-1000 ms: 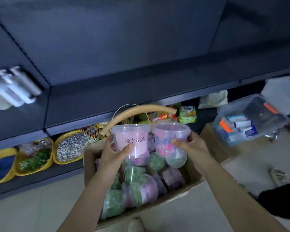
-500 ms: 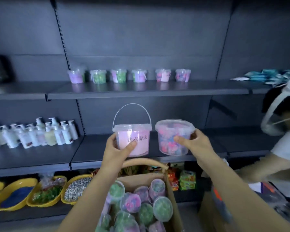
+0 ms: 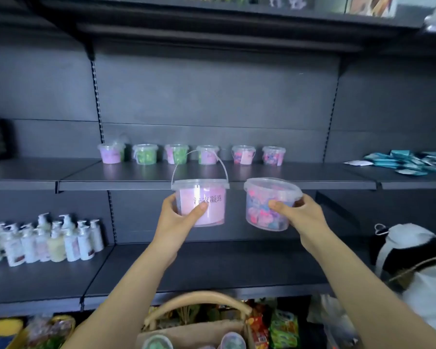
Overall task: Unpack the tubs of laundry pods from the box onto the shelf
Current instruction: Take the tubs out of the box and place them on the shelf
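Observation:
My left hand (image 3: 178,217) grips a clear tub with a pink label (image 3: 204,205) and an upright wire handle. My right hand (image 3: 297,215) grips a second clear tub of pink and blue pods (image 3: 267,205), tilted slightly left. Both tubs hang in the air just below the front edge of the dark shelf (image 3: 212,178). Several tubs (image 3: 191,154) stand in a row at the back of that shelf. The cardboard box (image 3: 194,333) shows at the bottom edge, with two tub lids visible inside.
White pump bottles (image 3: 43,241) stand on the lower shelf at left. Teal packets (image 3: 410,162) lie on the shelf at right. A wicker basket handle (image 3: 199,302) arches over the box. Another person in white (image 3: 418,263) bends at the right. Snack packs and yellow bowls sit below.
Both hands have lifted the two tubs from the box up to the height of the shelf with the row of tubs. The view has tilted upward.

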{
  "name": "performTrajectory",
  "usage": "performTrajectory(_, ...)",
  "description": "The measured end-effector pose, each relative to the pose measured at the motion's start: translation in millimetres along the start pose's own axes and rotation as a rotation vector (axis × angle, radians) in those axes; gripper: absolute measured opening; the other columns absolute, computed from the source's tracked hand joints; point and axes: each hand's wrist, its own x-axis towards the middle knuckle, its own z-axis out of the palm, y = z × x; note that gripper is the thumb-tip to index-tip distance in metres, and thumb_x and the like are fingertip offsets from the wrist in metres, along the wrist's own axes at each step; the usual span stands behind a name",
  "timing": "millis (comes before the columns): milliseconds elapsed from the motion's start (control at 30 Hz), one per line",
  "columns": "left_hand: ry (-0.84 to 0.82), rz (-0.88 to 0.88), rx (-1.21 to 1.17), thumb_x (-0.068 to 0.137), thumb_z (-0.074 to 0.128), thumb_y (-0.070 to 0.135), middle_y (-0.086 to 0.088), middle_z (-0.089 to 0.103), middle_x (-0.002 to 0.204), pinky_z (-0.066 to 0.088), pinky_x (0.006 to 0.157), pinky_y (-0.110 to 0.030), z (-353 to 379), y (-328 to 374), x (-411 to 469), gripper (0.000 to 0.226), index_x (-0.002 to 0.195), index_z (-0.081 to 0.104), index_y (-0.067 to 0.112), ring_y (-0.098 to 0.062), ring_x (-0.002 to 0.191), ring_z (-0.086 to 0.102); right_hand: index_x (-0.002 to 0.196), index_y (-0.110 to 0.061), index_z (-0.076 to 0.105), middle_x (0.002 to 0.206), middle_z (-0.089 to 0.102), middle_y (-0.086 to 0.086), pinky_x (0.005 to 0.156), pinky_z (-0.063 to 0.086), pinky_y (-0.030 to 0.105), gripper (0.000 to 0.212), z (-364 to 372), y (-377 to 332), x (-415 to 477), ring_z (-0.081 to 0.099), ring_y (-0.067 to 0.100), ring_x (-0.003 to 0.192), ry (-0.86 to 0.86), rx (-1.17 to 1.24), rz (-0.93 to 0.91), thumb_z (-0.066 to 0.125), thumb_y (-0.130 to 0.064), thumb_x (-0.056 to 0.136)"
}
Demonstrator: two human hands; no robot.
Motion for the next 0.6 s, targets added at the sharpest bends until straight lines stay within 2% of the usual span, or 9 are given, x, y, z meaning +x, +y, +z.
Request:
performTrajectory(167,-0.017,-0.035,-0.011,0.073,0.076,0.038,0.004,0.052,0.128,0.04,0.095,-0.027,17.4,-11.5,70.7,0.078,0.137,0.035,0.018,-0.014,0.115,0.052,0.118,-0.015,0.059,0.112,0.067,0.004,0.092,0.053,0.045,0.062,10.1,-1.4,65.2,0.065,0.024,0.103,0.024,-0.021,-0.041,0.085,-0.025,0.063)
performTrajectory(300,-0.056,-0.036,-0.024,0.076,0.074,0.032,0.004,0.056,0.121,0.04,0.073,-0.017,37.4,-15.1,121.7,0.066,0.131,0.039,0.018,-0.009,0.098,0.055,0.119,-0.014,0.058,0.112,0.066,0.004,0.09,0.054,0.041,0.059,14.9,-4.2,108.6,0.064,0.022,0.103,0.083,-0.052,-0.075,0.083,-0.023,0.067)
performTrajectory(333,-0.078,-0.025,-0.023,0.076,0.074,0.032,0.003,0.056,0.121,0.04,0.072,-0.015,43.1,-16.8,134.0,0.065,0.13,0.041,0.018,-0.008,0.098,0.056,0.12,-0.014,0.058,0.112,0.066,0.003,0.09,0.054,0.041,0.06,15.3,-4.0,118.8,0.064,0.022,0.103,0.103,-0.066,-0.087,0.084,-0.023,0.067)
performTrajectory(467,-0.125,-0.024,-0.019,0.072,0.077,0.035,0.004,0.053,0.128,0.042,0.09,-0.024,69.5,-24.5,174.9,0.072,0.132,0.04,0.018,-0.013,0.113,0.054,0.12,-0.012,0.057,0.109,0.065,0.001,0.081,0.055,0.033,0.061,11.8,-5.4,154.1,0.064,0.019,0.099,0.191,-0.093,-0.122,0.084,-0.025,0.067)
performTrajectory(600,-0.134,-0.042,-0.024,0.059,0.079,0.053,0.0,0.048,0.138,0.038,0.107,-0.036,102.9,-29.3,208.6,0.098,0.138,0.034,0.018,-0.018,0.124,0.049,0.116,-0.013,0.058,0.105,0.064,0.0,0.073,0.05,0.027,0.055,-1.5,-6.8,191.7,0.062,0.018,0.094,0.248,-0.12,-0.155,0.082,-0.026,0.069)
